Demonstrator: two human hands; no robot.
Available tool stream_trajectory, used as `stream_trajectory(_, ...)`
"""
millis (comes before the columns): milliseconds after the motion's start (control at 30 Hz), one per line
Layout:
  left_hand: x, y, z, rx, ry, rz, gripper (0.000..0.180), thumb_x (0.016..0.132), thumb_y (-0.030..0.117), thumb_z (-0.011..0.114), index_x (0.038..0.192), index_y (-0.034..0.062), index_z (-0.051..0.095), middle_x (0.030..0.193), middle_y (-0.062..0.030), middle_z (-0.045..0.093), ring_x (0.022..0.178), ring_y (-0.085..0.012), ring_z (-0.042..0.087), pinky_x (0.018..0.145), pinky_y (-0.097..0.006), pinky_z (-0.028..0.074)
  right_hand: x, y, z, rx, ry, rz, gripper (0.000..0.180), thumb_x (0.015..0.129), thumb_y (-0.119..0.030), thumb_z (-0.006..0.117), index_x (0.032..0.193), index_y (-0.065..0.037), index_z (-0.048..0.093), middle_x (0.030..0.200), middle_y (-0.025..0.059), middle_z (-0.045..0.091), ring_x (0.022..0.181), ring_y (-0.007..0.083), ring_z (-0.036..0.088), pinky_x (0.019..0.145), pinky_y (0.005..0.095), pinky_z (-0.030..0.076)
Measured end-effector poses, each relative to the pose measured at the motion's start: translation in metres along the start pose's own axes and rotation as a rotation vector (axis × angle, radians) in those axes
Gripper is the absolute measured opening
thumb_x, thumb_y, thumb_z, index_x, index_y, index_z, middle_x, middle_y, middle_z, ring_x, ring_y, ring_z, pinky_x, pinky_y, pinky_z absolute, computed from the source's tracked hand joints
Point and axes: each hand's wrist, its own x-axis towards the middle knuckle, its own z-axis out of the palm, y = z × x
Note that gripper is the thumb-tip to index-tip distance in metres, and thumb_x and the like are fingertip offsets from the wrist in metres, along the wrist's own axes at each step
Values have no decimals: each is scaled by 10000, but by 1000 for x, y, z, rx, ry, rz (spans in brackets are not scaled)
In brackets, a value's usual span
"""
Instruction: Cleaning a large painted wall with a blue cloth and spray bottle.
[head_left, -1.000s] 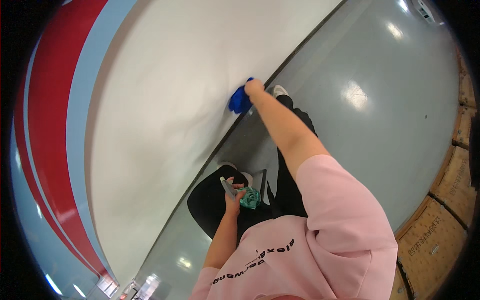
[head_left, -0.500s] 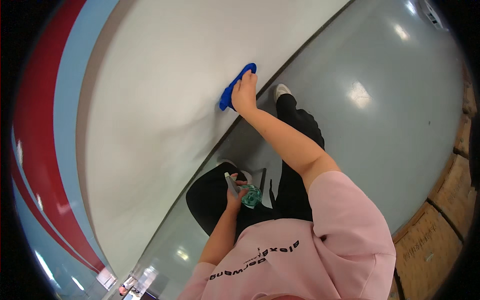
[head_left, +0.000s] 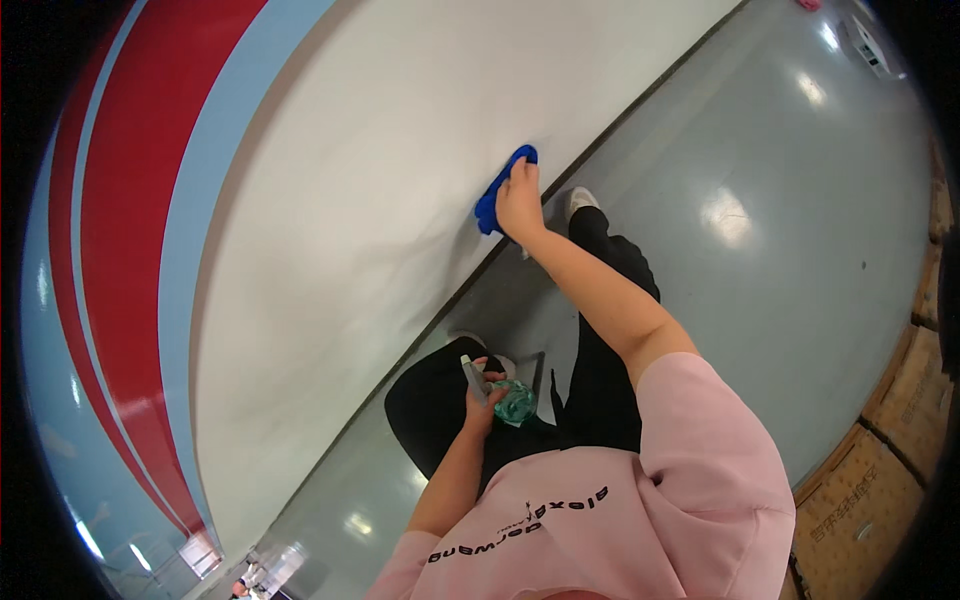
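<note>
Since half a second ago, the cloth [head_left: 503, 188] has been carried a little lower along the wall [head_left: 350, 200], nearer the dark baseboard [head_left: 600, 150]. It is pressed flat to the white wall by the right hand [head_left: 520, 203], whose fingers are spread over it; the blue fabric shows above and to the left of the knuckles. The arm is stretched out from the pink sleeve [head_left: 710, 450] toward the wall. Away from the wall, close to the lap, the left hand [head_left: 482, 400] is closed around a spray bottle [head_left: 505, 398] with a grey nozzle and a greenish body; its contents cannot be made out. Between the wall and the bottle, a white shoe [head_left: 580, 200] is seen on the grey floor [head_left: 780, 250], just beside the baseboard.
</note>
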Motion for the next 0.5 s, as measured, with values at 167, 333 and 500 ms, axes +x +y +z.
stream_trajectory(167, 0, 7, 9, 52, -16, 3, 663, 626, -17, 622, 1202, 116, 321, 889, -66, 519, 847, -159, 500, 753, -300, 400, 30, 41, 9, -108, 158, 265, 425, 781, -60, 385, 1169, 104, 323, 1076, 276, 384, 949, 370, 448, 824, 373, 386)
stream_trajectory(333, -7, 13, 7, 54, 15, -43, 635, 637, -28, 596, 1196, 107, 326, 886, -84, 514, 917, -213, 507, 800, -347, 391, 40, 29, 0, 130, -48, 616, 350, 758, -91, 400, 1065, 77, 417, 1064, 281, 441, 933, 374, 479, 801, 390, 392)
stream_trajectory(500, -3, 4, -2, 51, -20, 5, 662, 632, -18, 629, 1205, 112, 325, 882, -58, 518, 844, -169, 508, 752, -308, 409, 1, -51, 2, 141, 116, 47, 516, 773, -62, 458, 1217, 114, 263, 1118, 240, 335, 1014, 344, 375, 875, 351, 324)
